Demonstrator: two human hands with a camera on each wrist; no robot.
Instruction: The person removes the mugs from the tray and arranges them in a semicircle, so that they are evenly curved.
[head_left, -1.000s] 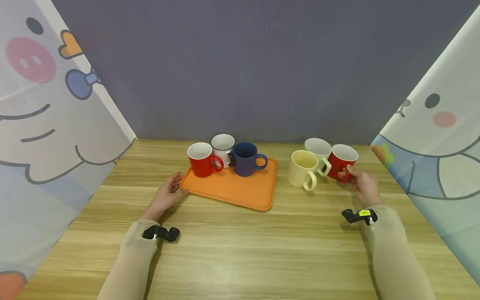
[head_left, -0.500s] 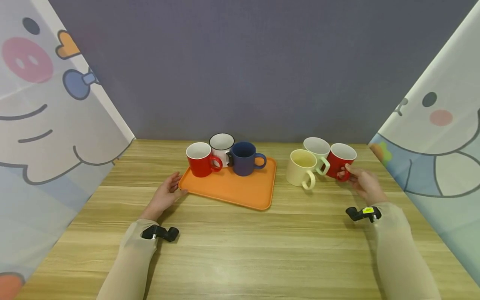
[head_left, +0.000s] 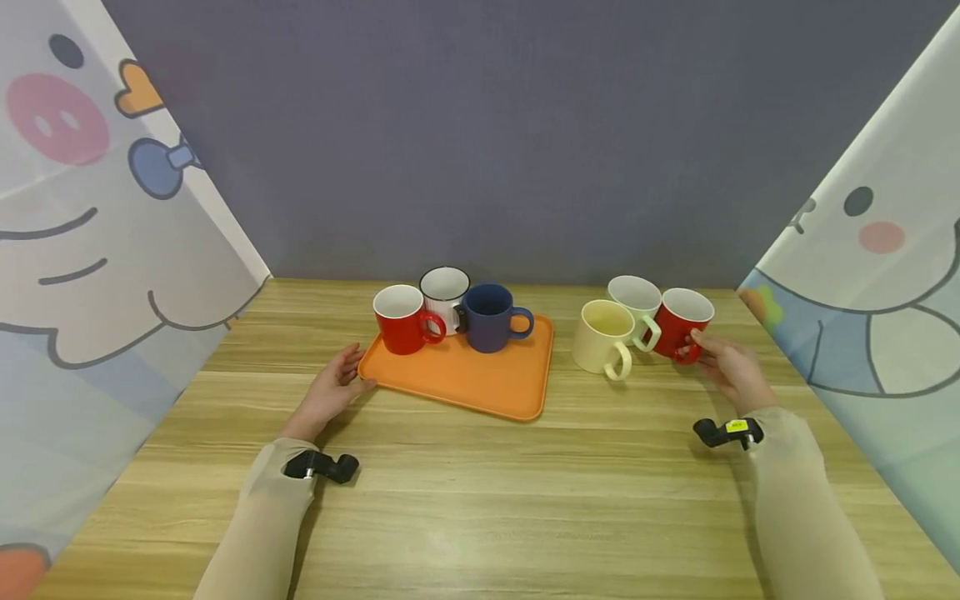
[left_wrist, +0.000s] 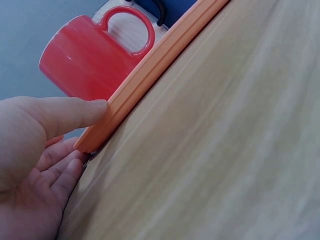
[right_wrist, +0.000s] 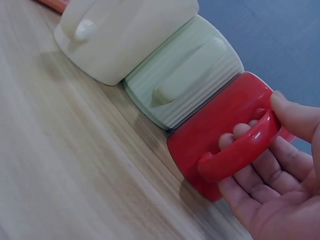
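Note:
My right hand [head_left: 729,367] holds a red mug [right_wrist: 215,125] with a white inside by its handle. The fingers pass through the handle loop and the thumb lies over its top, as the right wrist view shows. This mug stands upright at the right end of a group, touching a pale green mug [head_left: 634,297]. Left of that one is a cream-yellow mug [head_left: 597,350]. My left hand [head_left: 330,392] rests at the near left corner of an orange tray [head_left: 472,385], thumb against the rim and relaxed fingers round the corner.
Another red mug [head_left: 403,332], a white mug with a dark rim [head_left: 446,286] and a navy mug [head_left: 487,323] stand together along the tray's back left. The wooden table [head_left: 480,500] ends at a grey back wall [head_left: 480,142]. Cartoon-print panels flank both sides.
My right forearm and wrist have shifted slightly to the right, while the hand stays at the red mug's handle. The left hand, the tray and the other mugs hold their places.

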